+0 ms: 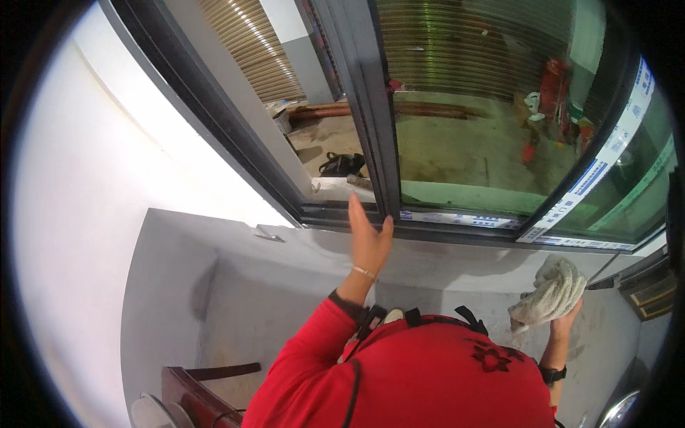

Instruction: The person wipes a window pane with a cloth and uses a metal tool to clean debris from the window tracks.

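Note:
My left hand [369, 241] reaches up to the lower end of the dark window sash [377, 134], fingers apart, its fingertips at the frame's edge; it holds nothing. At the lower right my right hand [567, 320] grips a pale, crumpled cloth [554, 294], and a thin dark rod [604, 269] shows beside it. The cloth hides most of the fingers. Left of the sash is an opening; to its right stands a glass pane [471, 150] with printed protective tape [575, 184] along the frame.
Below the window runs a grey wall [321, 267] with a small metal piece [267, 234] on its ledge. A dark red wooden chair [192, 401] stands at the lower left. Beyond the window are a black bag [341, 165], a bucket [282, 122] and reddish pipes [321, 111].

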A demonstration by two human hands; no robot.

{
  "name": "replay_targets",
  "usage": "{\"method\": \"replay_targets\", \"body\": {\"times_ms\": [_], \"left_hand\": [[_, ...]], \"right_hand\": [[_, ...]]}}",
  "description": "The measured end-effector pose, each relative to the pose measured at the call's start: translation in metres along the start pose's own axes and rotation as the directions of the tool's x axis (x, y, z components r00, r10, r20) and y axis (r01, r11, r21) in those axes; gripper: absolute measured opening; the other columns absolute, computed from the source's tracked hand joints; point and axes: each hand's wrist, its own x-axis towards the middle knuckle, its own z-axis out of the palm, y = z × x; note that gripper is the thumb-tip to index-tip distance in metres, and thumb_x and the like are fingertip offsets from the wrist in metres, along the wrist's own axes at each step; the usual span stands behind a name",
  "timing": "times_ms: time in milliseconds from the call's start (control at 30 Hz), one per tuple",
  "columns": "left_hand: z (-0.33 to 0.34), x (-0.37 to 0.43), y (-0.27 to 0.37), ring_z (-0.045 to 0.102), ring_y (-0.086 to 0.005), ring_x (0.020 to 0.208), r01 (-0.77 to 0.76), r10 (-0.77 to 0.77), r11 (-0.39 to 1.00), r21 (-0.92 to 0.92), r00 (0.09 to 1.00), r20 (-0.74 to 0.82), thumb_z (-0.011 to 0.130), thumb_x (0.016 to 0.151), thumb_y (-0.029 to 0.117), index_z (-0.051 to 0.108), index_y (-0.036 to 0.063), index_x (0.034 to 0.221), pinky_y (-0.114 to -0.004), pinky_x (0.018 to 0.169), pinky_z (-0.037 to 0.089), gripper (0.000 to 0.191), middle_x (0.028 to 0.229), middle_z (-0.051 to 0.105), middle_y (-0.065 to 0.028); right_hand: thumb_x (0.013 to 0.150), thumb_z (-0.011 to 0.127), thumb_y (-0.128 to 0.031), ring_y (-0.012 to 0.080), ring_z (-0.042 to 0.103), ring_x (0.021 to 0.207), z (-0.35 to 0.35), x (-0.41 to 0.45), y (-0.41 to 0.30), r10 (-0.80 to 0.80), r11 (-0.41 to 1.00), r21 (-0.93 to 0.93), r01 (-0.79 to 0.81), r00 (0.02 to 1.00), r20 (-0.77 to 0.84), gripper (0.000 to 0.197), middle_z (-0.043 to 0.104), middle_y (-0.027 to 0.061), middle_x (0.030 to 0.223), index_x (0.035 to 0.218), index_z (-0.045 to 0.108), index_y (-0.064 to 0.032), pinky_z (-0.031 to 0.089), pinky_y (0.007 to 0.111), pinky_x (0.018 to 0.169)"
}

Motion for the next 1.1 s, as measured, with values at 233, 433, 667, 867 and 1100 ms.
{"method": "replay_targets", "body": {"times_ms": [233,433,667,867,1100], "left_hand": [[0.036,0.004,0.011,0.02,-0.0396,0.125,0.057,-0.055,0.996,-0.073,0.998,0.026,0.06,0.071,0.007,0.006,-0.0091,0.132,-0.038,0.104,0.019,0.083,0.135,0.017,-0.0287],[0.054,-0.006,0.024,0.022,-0.0401,0.125,-0.057,0.063,0.997,-0.048,0.99,0.128,0.06,0.072,0.012,0.007,-0.0106,0.131,-0.038,0.104,0.019,0.083,0.135,0.018,-0.0296],[0.081,-0.012,0.05,0.024,-0.0421,0.123,-0.078,0.138,0.978,-0.192,0.936,0.323,0.057,0.074,0.016,0.009,-0.0105,0.131,-0.039,0.103,0.021,0.078,0.133,0.021,-0.031],[0.105,-0.024,0.07,0.019,-0.0401,0.126,-0.137,0.237,0.96,-0.244,0.863,0.446,0.057,0.075,0.014,0.003,-0.0077,0.133,-0.039,0.105,0.017,0.082,0.136,0.016,-0.0287],[0.134,-0.027,0.106,0.016,-0.035,0.129,-0.147,0.347,0.916,-0.374,0.76,0.55,0.056,0.075,0.008,-0.003,0.0017,0.137,-0.036,0.105,0.017,0.085,0.14,0.012,-0.0226]], "right_hand": [[0.076,0.06,-0.02,0.0129,0.054,0.087,0.018,0.005,0.003,-0.121,0.992,-0.053,0.115,0.985,-0.123,0.037,0.059,0.0062,0.096,0.105,0.055,0.002,0.043,0.028,0.078],[0.074,0.063,-0.022,0.0138,0.055,0.076,0.025,0.017,0.008,0.276,0.953,0.128,-0.275,0.961,0.01,0.039,0.059,0.0056,0.086,0.103,0.051,0.0011,0.046,0.027,0.068],[0.077,0.059,-0.013,0.0133,0.053,0.089,0.055,0.062,0.006,-0.098,0.995,0.027,0.097,0.995,0.024,0.035,0.058,0.0066,0.099,0.107,0.05,0.0028,0.041,0.027,0.08],[0.078,0.057,-0.016,0.0142,0.053,0.086,0.073,0.056,-0.041,0.169,0.964,0.214,-0.158,0.985,-0.036,0.039,0.057,0.0075,0.098,0.113,0.048,0.0008,0.043,0.027,0.076],[0.077,0.059,-0.013,0.0124,0.054,0.083,0.059,0.06,-0.019,-0.044,0.975,0.218,0.044,0.999,-0.001,0.038,0.058,0.0059,0.097,0.111,0.048,-0.0004,0.044,0.026,0.073]]}}
